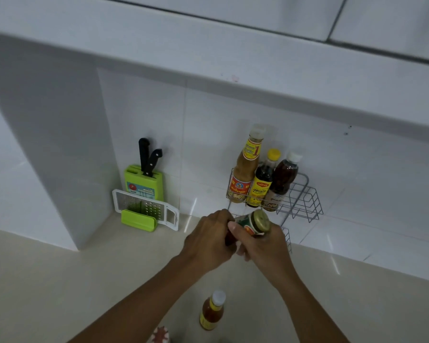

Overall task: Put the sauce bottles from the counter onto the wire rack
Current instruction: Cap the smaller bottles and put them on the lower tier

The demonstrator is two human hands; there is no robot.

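Left hand [209, 240] and right hand [263, 243] both grip gold-capped bottle [254, 222], steadying it w/ cap toward wire rack [305, 194] at 1 o'clock, prob. for lower-tier placement.

I read a large red "1" on the yellow neck label of the tall bottle [245, 167] in the rack [305, 196]. Thai script on the other labels, blurred; I cannot read it. Nothing else legible.

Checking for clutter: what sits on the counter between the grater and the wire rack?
Nothing; the head view shows bare counter between the grater and the rack.
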